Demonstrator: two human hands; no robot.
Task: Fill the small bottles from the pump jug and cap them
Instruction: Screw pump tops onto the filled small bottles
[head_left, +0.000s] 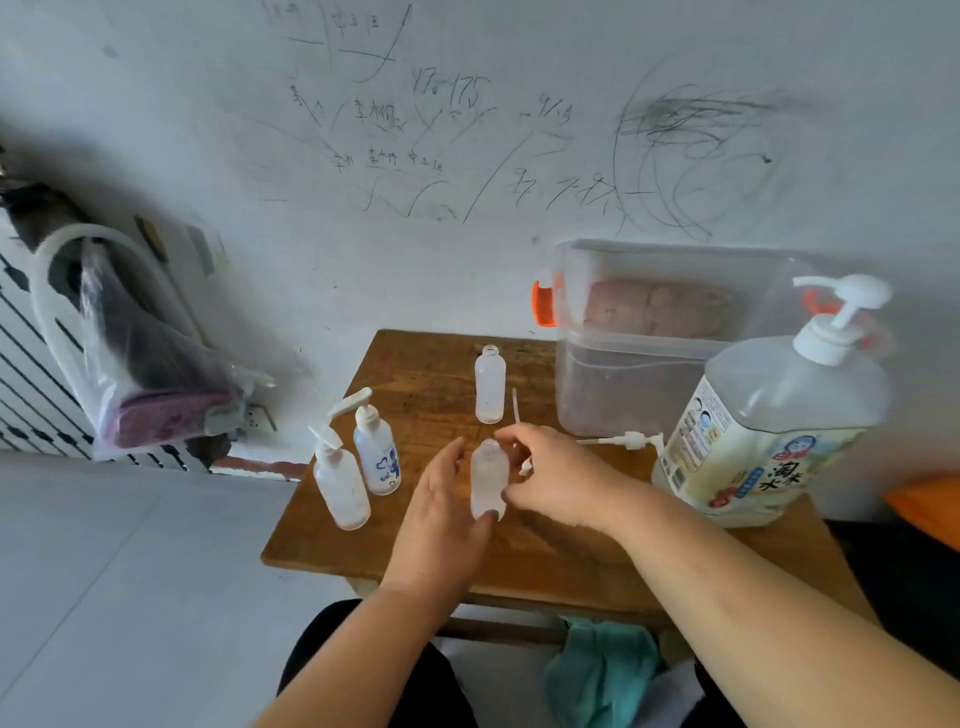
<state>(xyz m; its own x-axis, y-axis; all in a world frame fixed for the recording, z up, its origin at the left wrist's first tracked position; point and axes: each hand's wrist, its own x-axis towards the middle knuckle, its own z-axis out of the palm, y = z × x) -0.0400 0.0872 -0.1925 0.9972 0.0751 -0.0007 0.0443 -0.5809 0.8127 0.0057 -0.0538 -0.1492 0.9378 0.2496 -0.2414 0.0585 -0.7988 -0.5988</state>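
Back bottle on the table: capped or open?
Open: the back bottle stands upright with a bare threaded neck, nothing screwed on.

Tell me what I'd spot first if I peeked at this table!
Probably the big pump jug standing on the right side of the wooden table, white pump on top. Next, the left hand and right hand meeting mid-table around an uncapped little bottle, with two capped pump bottles to their left.

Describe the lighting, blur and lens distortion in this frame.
Head view: soft, even light, no hard glare; the wide-angle lens tilts the pump jug and skews the table; the clear storage box looks smeared; the frosted bottle in the left hand is slightly soft.
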